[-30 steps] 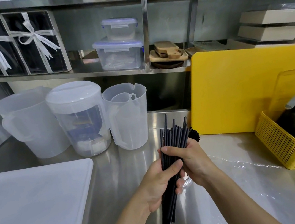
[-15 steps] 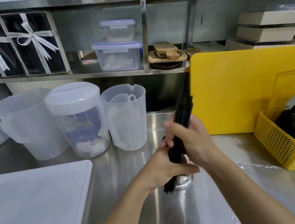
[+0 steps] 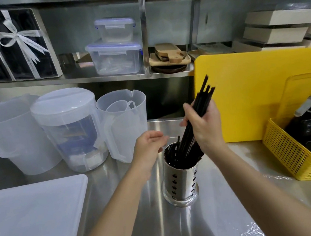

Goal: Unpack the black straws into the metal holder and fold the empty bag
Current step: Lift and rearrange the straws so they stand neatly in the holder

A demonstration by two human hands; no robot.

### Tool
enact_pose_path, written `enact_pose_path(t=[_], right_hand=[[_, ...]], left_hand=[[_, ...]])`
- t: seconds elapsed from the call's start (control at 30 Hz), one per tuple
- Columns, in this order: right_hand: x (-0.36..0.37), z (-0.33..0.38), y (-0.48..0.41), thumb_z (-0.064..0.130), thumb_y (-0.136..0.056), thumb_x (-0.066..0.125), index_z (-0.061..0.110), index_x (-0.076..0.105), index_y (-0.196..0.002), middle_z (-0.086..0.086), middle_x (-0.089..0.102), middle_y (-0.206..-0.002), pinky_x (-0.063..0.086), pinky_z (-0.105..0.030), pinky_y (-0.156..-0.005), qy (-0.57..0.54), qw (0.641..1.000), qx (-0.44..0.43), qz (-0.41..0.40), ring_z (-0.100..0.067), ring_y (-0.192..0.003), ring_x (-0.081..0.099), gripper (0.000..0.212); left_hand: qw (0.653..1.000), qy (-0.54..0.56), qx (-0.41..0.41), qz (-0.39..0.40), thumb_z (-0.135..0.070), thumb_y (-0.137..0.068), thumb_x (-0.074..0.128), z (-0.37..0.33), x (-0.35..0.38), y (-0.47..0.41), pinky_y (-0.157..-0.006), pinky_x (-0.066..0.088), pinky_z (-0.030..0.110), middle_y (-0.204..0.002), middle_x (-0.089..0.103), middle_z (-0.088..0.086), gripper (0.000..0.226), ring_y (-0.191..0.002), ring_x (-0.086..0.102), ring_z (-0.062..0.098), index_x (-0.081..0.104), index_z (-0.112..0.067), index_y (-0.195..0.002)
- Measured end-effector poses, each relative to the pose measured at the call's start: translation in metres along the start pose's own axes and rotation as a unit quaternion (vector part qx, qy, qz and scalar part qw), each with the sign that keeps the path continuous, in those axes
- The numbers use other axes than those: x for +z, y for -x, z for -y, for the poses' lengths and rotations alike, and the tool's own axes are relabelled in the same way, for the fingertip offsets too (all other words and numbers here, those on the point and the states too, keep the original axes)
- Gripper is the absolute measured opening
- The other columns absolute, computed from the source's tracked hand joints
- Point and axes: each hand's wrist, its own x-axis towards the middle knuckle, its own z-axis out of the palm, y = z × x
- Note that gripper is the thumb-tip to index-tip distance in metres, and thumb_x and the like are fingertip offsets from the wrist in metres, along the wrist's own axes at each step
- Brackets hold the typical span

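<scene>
A perforated metal holder [image 3: 179,183] stands upright on the steel counter, centre of view. My right hand [image 3: 205,125] grips a bundle of black straws [image 3: 201,102] around its middle, tilted to the upper right, with the lower ends inside the holder's mouth. My left hand [image 3: 149,148] hovers just left of the holder's rim, fingers loosely curled, holding nothing. The clear empty bag [image 3: 248,230] lies crumpled on the counter at the lower right, under my right forearm.
Three translucent plastic jugs [image 3: 67,128] stand at the back left. A white tray lid [image 3: 32,221] lies at the front left. A yellow cutting board [image 3: 255,95] leans at the back right beside a yellow basket [image 3: 296,151]. Shelves above hold boxes.
Both hands held the straw bundle upright earlier. My right hand has since lowered its ends into the holder, and my left hand has let go and moved off to the left.
</scene>
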Motion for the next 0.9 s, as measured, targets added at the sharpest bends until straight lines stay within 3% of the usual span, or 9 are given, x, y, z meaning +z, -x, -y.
enact_pose_path(t=[0.17, 0.27, 0.43, 0.53, 0.63, 0.7, 0.77, 0.83, 0.9], right_hand=[[0.006, -0.045, 0.013, 0.006, -0.083, 0.062, 0.022, 0.046, -0.076, -0.006, 0.057, -0.071, 0.051, -0.039, -0.067, 0.057, 0.993, 0.093, 0.054, -0.022, -0.065, 0.063, 0.023], [0.009, -0.050, 0.017, 0.008, -0.081, 0.066, 0.023, 0.050, -0.089, 0.000, 0.058, -0.075, 0.051, -0.030, -0.072, 0.084, 0.988, 0.089, 0.099, -0.022, -0.077, 0.062, 0.023], [0.007, -0.058, 0.017, 0.007, -0.083, 0.065, 0.015, 0.056, -0.098, 0.000, 0.062, -0.077, 0.047, -0.013, -0.068, 0.066, 0.990, 0.089, 0.092, -0.009, -0.076, 0.060, 0.020], [0.005, -0.061, 0.017, 0.012, -0.087, 0.060, 0.014, 0.061, -0.091, 0.006, 0.061, -0.078, 0.044, -0.016, -0.069, 0.083, 0.988, 0.095, 0.085, -0.004, -0.075, 0.057, 0.005], [0.005, -0.060, 0.016, 0.022, -0.093, 0.051, 0.007, 0.065, -0.079, -0.002, 0.063, -0.073, 0.043, -0.025, -0.066, 0.140, 0.977, 0.112, 0.116, -0.011, -0.070, 0.056, 0.025], [0.007, -0.058, 0.016, 0.030, -0.095, 0.045, 0.008, 0.060, -0.066, -0.004, 0.057, -0.063, 0.038, -0.031, -0.066, 0.234, 0.948, 0.113, 0.182, -0.017, -0.064, 0.052, 0.040], [0.011, -0.056, 0.018, 0.035, -0.098, 0.038, 0.017, 0.058, -0.066, -0.001, 0.060, -0.071, 0.036, -0.032, -0.079, 0.363, 0.891, 0.080, 0.261, -0.018, -0.082, 0.058, 0.042], [0.014, -0.054, 0.019, 0.041, -0.099, 0.029, 0.019, 0.065, -0.093, -0.004, 0.065, -0.107, 0.025, -0.042, -0.103, 0.457, 0.831, 0.046, 0.313, -0.020, -0.127, 0.045, 0.043], [0.012, -0.050, 0.018, 0.047, -0.098, 0.021, 0.022, 0.057, -0.119, -0.006, 0.047, -0.141, 0.008, -0.048, -0.113, 0.511, 0.788, 0.038, 0.341, -0.019, -0.144, 0.018, 0.049]], left_hand=[[0.999, -0.027, 0.014, 0.035, -0.004, -0.080, 0.065, 0.028, 0.001, 0.002, -0.073, 0.046, 0.015, -0.088, 0.065, 0.004, 0.019, -0.084, 0.061, 0.013, 0.060, -0.018, -0.091], [0.997, -0.026, 0.039, 0.068, -0.003, -0.080, 0.065, 0.032, 0.002, 0.001, -0.082, 0.046, 0.018, -0.096, 0.066, -0.001, 0.028, -0.094, 0.061, 0.010, 0.061, -0.024, -0.097], [0.990, -0.065, 0.072, 0.100, -0.005, -0.081, 0.063, 0.035, 0.009, 0.001, -0.090, 0.046, 0.019, -0.105, 0.065, -0.009, 0.035, -0.104, 0.059, 0.004, 0.056, -0.031, -0.104], [0.984, -0.130, 0.087, 0.087, -0.009, -0.086, 0.059, 0.038, 0.012, -0.001, -0.091, 0.039, 0.016, -0.106, 0.060, -0.017, 0.036, -0.105, 0.055, 0.000, 0.055, -0.026, -0.118], [0.976, -0.170, 0.090, 0.097, -0.010, -0.087, 0.056, 0.040, 0.013, -0.001, -0.086, 0.040, 0.008, -0.108, 0.062, -0.011, 0.035, -0.104, 0.056, 0.002, 0.056, -0.022, -0.120], [0.970, -0.199, 0.091, 0.105, -0.011, -0.088, 0.055, 0.041, 0.014, 0.000, -0.080, 0.043, 0.007, -0.104, 0.066, -0.008, 0.028, -0.100, 0.059, 0.006, 0.060, -0.022, -0.113], [0.967, -0.214, 0.085, 0.105, -0.012, -0.087, 0.056, 0.041, 0.014, 0.002, -0.078, 0.046, 0.013, -0.098, 0.067, -0.004, 0.022, -0.094, 0.061, 0.012, 0.061, -0.018, -0.108], [0.967, -0.222, 0.083, 0.092, -0.013, -0.087, 0.057, 0.041, 0.013, 0.005, -0.080, 0.048, 0.025, -0.096, 0.068, 0.003, 0.018, -0.093, 0.062, 0.019, 0.061, -0.014, -0.104], [0.966, -0.222, 0.091, 0.093, -0.016, -0.086, 0.058, 0.040, 0.010, 0.006, -0.085, 0.048, 0.031, -0.097, 0.068, 0.001, 0.016, -0.096, 0.062, 0.019, 0.061, -0.020, -0.101]])
